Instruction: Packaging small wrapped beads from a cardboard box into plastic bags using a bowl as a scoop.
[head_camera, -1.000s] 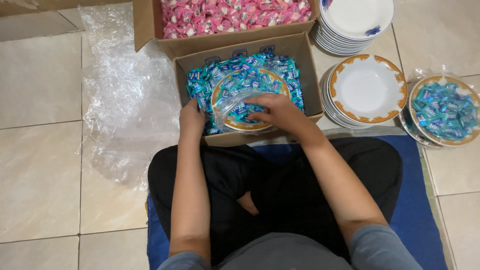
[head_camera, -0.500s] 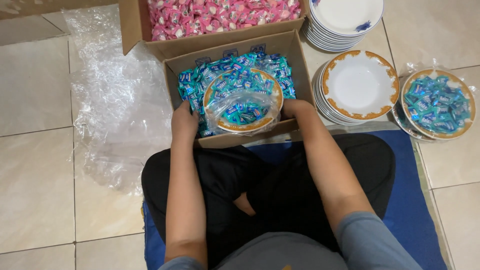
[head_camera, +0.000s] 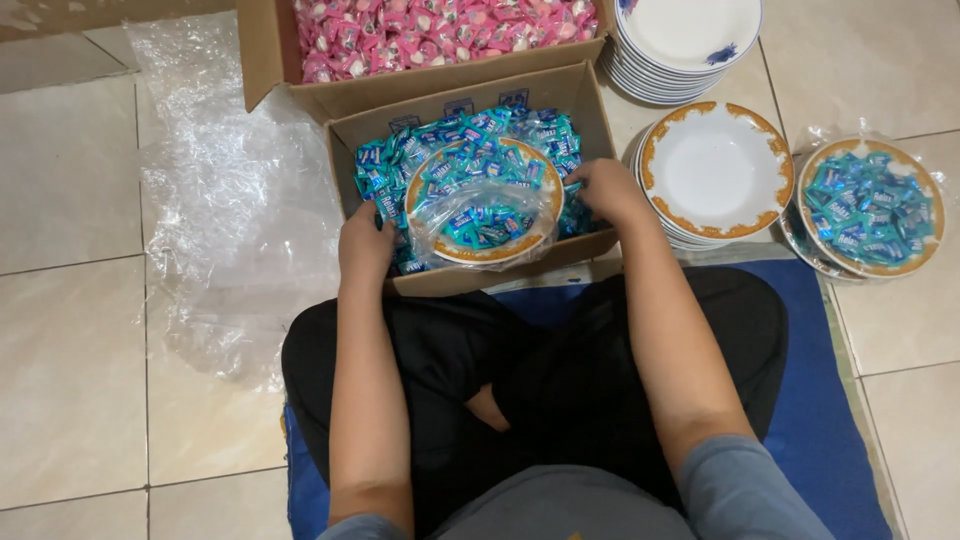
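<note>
I sit cross-legged on a blue mat (head_camera: 830, 430) with a cardboard box (head_camera: 600, 120) of blue-wrapped candies (head_camera: 455, 135) just in front of my knees. A gold-rimmed plate (head_camera: 545, 195) rests on top of the loose candies inside the box, heaped with the same blue pieces, and a clear plastic bag (head_camera: 480, 215) lies over its near half. My left hand (head_camera: 365, 243) curls around the plate's left edge, fingers bent down into the candies beside it. My right hand (head_camera: 605, 190) sits at the right rim with the fingers curled among the candies there; I cannot tell whether they are pinching the bag, the rim or a few sweets.

Judging by what lies around me, the work is partly done. To my right one filled plate (head_camera: 870, 205), already wrapped in clear plastic, rests on the tiles on top of what looks like another wrapped one. The plate in the box looks full, but its bag covers only part of it. Much appears left: a stack of empty gold-rimmed plates (head_camera: 715, 165) stands beside the box, a stack of white plates with blue flowers (head_camera: 690, 40) sits beyond it, and a second box of pink-wrapped candies (head_camera: 440, 30) looks untouched. A crumpled sheet of clear plastic (head_camera: 230, 200) is spread on the floor at my left.
</note>
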